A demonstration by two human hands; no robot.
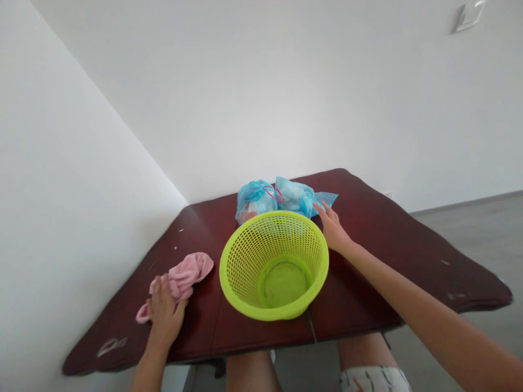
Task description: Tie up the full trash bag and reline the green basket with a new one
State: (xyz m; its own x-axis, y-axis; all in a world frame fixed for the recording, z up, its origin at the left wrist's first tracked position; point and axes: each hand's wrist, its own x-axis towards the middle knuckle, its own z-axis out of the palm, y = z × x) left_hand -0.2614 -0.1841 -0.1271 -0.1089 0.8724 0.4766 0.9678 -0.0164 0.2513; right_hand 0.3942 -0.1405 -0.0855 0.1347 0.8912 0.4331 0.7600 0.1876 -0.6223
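A bunched pink cloth [190,274] lies on the left side of the dark red table. My left hand [164,311] is on its near end, fingers curled over the fabric, pressing it to the tabletop. At the back, beside a blue plastic bag [297,195], is my right hand [332,226]. Its fingers are spread and the fingertips touch or nearly touch the bag's right end; nothing is gripped. Between my hands stands a yellow-green plastic basket [286,280] with perforated sides. Nothing lies in it.
A second blue plastic bag [256,200] with a red tie sits behind the basket, its contents unclear. White walls [261,98] border the table [376,239] at the back and left. Small white scraps lie on the left tabletop. My legs are under the front edge.
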